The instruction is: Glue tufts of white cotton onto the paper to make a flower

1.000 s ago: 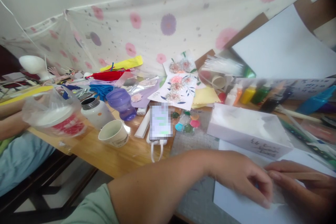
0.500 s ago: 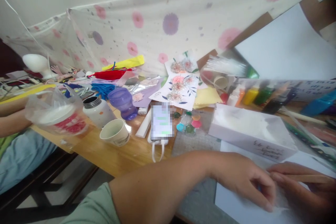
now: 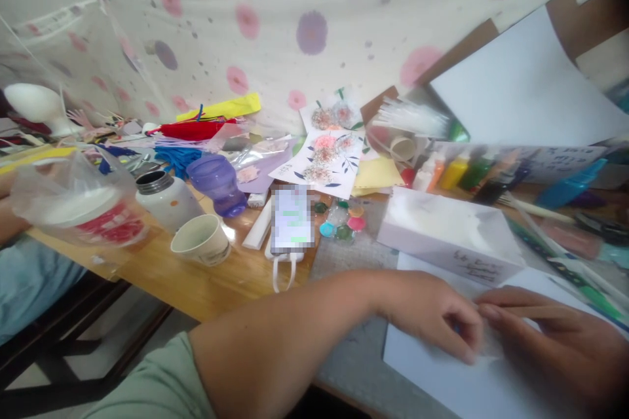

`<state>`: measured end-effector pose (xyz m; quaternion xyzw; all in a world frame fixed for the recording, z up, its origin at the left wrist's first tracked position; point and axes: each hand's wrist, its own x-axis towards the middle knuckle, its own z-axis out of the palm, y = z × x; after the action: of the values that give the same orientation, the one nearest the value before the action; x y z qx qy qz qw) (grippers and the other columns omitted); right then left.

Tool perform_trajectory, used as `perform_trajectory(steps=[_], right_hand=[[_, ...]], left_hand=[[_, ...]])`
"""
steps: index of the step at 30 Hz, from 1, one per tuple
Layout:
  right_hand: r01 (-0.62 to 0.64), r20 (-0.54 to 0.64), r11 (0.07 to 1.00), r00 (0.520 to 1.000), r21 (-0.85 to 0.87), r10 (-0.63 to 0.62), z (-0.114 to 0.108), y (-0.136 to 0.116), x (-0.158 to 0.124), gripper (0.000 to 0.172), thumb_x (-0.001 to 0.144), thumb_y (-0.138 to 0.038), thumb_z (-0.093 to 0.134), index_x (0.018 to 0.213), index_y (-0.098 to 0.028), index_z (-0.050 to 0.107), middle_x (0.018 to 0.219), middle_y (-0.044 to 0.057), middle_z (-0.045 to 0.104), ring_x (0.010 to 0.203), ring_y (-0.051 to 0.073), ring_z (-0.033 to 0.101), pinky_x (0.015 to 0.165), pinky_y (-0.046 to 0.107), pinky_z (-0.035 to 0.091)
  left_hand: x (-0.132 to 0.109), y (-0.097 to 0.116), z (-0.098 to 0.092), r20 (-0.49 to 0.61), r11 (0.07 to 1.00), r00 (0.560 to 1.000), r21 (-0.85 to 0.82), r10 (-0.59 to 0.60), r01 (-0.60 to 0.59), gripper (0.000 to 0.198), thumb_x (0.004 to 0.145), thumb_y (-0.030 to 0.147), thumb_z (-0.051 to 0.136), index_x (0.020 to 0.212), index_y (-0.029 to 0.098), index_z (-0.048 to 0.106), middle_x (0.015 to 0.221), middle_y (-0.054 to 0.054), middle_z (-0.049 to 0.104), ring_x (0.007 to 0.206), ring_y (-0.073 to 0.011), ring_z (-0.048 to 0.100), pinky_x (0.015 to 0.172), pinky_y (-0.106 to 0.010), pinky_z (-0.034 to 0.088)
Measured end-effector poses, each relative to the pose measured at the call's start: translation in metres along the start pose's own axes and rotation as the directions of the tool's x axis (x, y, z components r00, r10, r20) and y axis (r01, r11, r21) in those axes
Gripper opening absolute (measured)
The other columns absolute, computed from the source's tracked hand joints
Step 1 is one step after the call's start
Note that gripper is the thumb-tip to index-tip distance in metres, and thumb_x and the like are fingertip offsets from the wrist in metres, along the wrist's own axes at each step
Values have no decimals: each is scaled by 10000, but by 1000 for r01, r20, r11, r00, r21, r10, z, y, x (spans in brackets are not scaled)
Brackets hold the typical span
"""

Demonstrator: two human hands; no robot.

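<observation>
My left hand [image 3: 432, 314] rests over a white sheet of paper [image 3: 417, 360], thumb and fingers curled together in a pinch. What it holds is too small and blurred to name; something whitish and thin shows just beyond the fingertips. Close against it, my right hand [image 3: 555, 340] grips a thin, flat wooden stick [image 3: 533, 311], pointing toward the left fingertips. Its own fingers hide much of the stick. Just behind both hands sits a white paper box [image 3: 442, 262] with handwriting on its side and white material inside.
Left of the sheet lie a phone [image 3: 293, 219] with a white cable, a paper cup [image 3: 201, 242], a purple cup [image 3: 219, 186] and a white bottle [image 3: 167, 200]. Small paint bottles [image 3: 455, 172] line the back. Another person's arm [image 3: 12, 219] shows at far left.
The view has shifted slightly, so most things appear further left. Both hands stay together over the paper, the right one still holding the stick.
</observation>
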<state>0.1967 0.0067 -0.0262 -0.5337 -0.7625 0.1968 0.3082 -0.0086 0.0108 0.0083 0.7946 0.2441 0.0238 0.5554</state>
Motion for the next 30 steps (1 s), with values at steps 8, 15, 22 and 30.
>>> perform_trajectory(steps=[8, 15, 22, 30], right_hand=[[-34, 171, 996, 985, 84, 19, -7, -10, 1, 191, 647, -449, 577, 594, -335, 721, 752, 13, 705, 672, 204, 657, 628, 227, 545], [-13, 157, 997, 988, 81, 0, -4, -2, 0, 186, 657, -448, 576, 601, -340, 716, 751, 15, 705, 667, 220, 656, 620, 245, 553], [0, 205, 996, 979, 86, -18, -7, -7, 3, 243, 673, -448, 581, 616, -259, 723, 787, 54, 705, 700, 212, 659, 639, 245, 543], [-110, 205, 944, 978, 311, 46, -9, -26, 5, 180, 725, -334, 601, 668, -180, 674, 752, 22, 666, 663, 134, 603, 623, 239, 483]], left_hand=[[-2, 1, -1, -21, 1000, 1000, 28, 7, -6, 63, 742, 211, 561, 760, 156, 536, 662, 73, 505, 612, -43, 474, 625, -183, 364], [-1, -1, 0, -2, 1000, 1000, 28, 10, -10, 63, 749, 213, 547, 768, 157, 530, 684, 67, 512, 631, -50, 484, 633, -188, 371], [-2, -2, -1, -38, 1000, 999, 25, 4, -3, 45, 734, 190, 553, 748, 151, 536, 666, 63, 509, 614, -48, 473, 603, -178, 357], [-9, 13, -7, -371, 983, 918, -158, -142, 88, 89, 730, 236, 517, 731, 149, 531, 623, 47, 482, 556, -57, 410, 500, -172, 305]])
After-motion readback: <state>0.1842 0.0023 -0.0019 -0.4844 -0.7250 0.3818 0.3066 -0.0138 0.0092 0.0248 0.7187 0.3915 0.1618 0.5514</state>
